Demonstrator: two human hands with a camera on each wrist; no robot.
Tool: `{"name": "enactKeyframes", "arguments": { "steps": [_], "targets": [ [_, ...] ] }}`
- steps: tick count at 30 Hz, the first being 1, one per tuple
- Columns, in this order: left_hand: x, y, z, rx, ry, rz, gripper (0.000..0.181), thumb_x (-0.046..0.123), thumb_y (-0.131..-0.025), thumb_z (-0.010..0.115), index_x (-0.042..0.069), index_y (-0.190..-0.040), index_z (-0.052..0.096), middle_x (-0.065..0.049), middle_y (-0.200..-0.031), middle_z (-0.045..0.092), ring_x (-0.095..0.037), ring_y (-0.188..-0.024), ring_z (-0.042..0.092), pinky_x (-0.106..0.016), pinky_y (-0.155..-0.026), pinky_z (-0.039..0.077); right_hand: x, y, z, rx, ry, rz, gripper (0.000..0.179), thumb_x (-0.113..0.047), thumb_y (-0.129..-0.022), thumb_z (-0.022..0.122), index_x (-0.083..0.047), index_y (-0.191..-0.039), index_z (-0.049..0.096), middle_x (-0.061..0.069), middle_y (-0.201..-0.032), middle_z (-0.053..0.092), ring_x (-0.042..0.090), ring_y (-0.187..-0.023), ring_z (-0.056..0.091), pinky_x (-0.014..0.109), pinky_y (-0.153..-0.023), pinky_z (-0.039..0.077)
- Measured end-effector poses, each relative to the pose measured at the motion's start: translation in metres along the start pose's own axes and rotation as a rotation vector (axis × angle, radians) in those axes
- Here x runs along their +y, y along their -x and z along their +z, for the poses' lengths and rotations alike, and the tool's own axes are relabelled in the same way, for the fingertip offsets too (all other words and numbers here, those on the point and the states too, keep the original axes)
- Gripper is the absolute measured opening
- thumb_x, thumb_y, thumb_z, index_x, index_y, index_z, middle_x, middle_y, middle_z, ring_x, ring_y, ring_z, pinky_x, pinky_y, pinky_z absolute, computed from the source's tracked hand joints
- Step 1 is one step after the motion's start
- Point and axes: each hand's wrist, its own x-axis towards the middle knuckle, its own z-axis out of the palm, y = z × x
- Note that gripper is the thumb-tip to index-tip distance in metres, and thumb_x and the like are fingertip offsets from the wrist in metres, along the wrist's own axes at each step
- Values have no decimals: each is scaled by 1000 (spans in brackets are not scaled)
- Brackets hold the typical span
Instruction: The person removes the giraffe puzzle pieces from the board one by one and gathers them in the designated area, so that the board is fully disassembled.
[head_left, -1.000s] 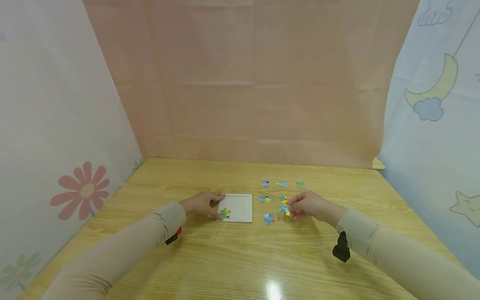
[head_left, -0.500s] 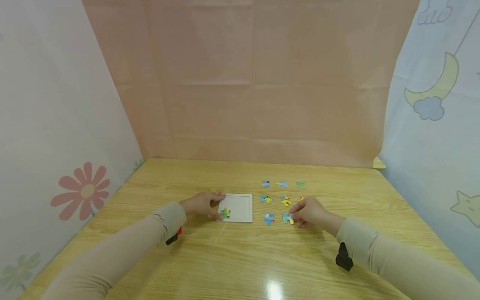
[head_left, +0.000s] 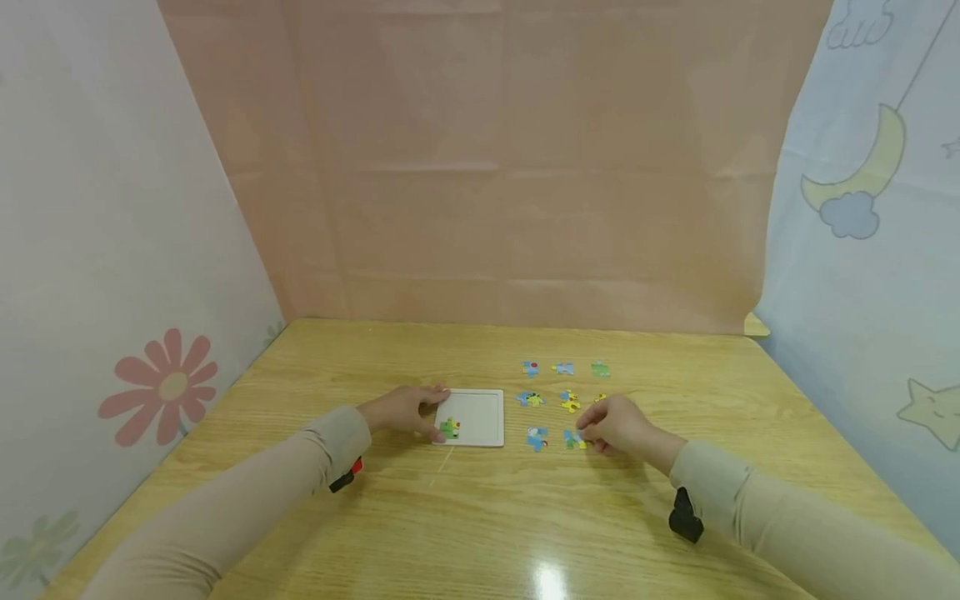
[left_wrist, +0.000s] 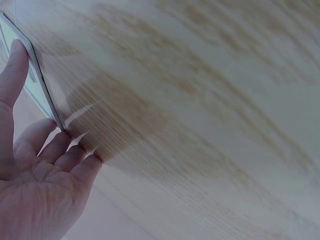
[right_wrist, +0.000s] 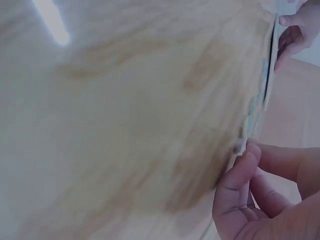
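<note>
In the head view my left hand (head_left: 405,410) grips the left side of a white puzzle tray (head_left: 480,417), its thumb and fingers at the near and far corners. A green and yellow puzzle piece (head_left: 451,429) lies in the tray's near left corner, beside the thumb. The left wrist view shows the thumb over the tray's rim (left_wrist: 42,80), with the fingers along its edge. To the right of the tray my right hand (head_left: 618,425) pinches a blue, green and yellow puzzle piece (head_left: 573,439) between thumb and forefinger, close over the table. The fingertips cover its right part.
Several loose pieces lie in rows right of the tray: a blue one with a red spot (head_left: 531,368), a green one (head_left: 600,368), a yellow one (head_left: 570,401) and a blue one (head_left: 537,438). Patterned cloth walls (head_left: 172,250) enclose the wooden table (head_left: 420,517).
My right hand has come nearer with the pinched piece, away from the yellow piece, and the piece has turned a little. Another yellow piece now shows behind the hand. My left hand stays put.
</note>
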Motion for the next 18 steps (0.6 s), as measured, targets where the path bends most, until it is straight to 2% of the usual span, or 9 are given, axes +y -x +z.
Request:
{"name": "enactKeyframes", "arguments": {
  "steps": [3,7,13,18],
  "targets": [
    [1,-1,0,-7,7,-13,90,35,-74,82,19,-150,36,1,-160,24,-23,-150,18,-47,-122,15,-5,-2,-3,-11,-27,-35,8,-1,-89,66,6,-94,67,8,-74,65,11,-51,48,22,-48,43],
    [5,-5,0,-27,2,9,91,35,-75,82,18,-151,35,0,-160,23,-25,-150,17,-48,-122,15,-15,-6,-6,2,-47,-53,15,-4,-91,64,7,-100,67,9,-79,64,12,-55,46,23,-52,43],
    [3,-10,4,-39,-10,21,94,36,-73,84,19,-151,34,1,-161,20,-25,-150,14,-50,-121,13,-32,-19,4,19,-76,-8,21,-9,-92,65,5,-107,68,10,-92,66,15,-63,57,28,-61,54],
    [3,-13,6,-36,6,27,94,37,-73,84,19,-151,34,2,-161,20,-24,-150,14,-50,-121,13,-48,-33,16,-12,-113,-16,25,-10,-92,65,6,-112,66,16,-106,69,20,-74,66,34,-72,59]
  ]
}}
